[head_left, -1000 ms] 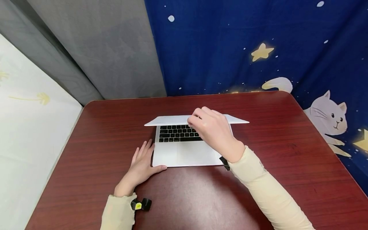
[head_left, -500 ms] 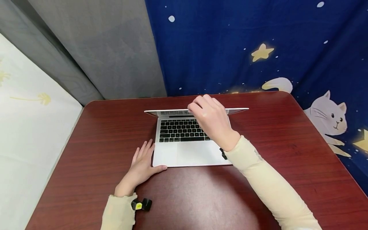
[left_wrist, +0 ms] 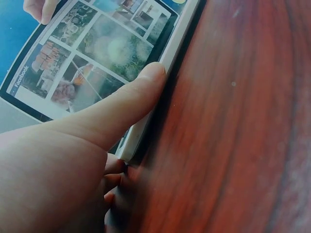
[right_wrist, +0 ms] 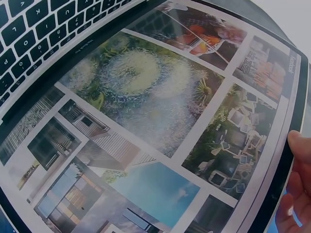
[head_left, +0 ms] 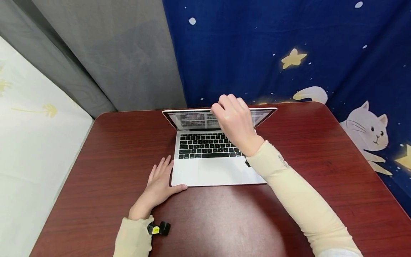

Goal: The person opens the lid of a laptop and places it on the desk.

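A silver laptop [head_left: 221, 173] with black keys [head_left: 205, 145] lies on the table, its lid raised past upright. My right hand [head_left: 236, 123] grips the lid's top edge near the middle; in the right wrist view its thumb and fingertips [right_wrist: 300, 145] sit at that edge. The lit screen [right_wrist: 141, 92] shows a grid of photos. At the laptop's near left corner rests my left hand [head_left: 157, 187], fingers straight along the left side and thumb [left_wrist: 126, 99] along the front edge. The right forearm covers part of the keyboard's right side.
The reddish-brown wooden table [head_left: 122, 150] has rounded far corners. Behind it hang a grey curtain [head_left: 128, 57] and a blue one [head_left: 237, 46] printed with stars and a cat. A white cloth [head_left: 38, 142] is on the left. Each wrist wears a small black camera [head_left: 163, 228].
My right hand has moved up and away, swinging the lid from half raised to past upright, so the screen now shows. The left hand has stayed at the laptop's corner.
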{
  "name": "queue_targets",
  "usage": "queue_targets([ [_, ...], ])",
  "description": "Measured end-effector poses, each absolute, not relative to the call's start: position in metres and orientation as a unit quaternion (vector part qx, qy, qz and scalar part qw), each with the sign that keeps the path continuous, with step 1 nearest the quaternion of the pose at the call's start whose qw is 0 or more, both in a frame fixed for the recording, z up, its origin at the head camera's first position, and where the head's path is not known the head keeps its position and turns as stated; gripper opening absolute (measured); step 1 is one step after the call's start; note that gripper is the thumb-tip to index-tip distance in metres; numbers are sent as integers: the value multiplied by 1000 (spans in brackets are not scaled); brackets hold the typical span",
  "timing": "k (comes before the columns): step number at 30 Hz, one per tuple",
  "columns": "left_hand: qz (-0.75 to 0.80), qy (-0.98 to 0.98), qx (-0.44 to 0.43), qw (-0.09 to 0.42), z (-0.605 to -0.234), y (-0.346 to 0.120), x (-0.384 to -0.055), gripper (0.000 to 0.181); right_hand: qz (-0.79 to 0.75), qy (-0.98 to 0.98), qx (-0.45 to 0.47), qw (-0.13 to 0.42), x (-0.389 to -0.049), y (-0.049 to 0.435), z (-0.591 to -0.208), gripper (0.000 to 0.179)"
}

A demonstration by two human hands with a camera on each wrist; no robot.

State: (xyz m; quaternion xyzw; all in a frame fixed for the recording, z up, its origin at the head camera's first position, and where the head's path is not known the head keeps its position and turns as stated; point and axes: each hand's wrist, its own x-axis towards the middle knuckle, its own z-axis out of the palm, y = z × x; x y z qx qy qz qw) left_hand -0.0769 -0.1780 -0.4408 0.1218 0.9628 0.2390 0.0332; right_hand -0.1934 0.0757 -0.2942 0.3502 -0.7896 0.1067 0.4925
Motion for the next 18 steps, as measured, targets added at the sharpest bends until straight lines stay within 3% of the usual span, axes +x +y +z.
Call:
queue_targets([
  [18, 235, 964, 118, 29, -440, -177, -77, 101, 77, -806, 296, 508, -221, 67, -295, 27],
])
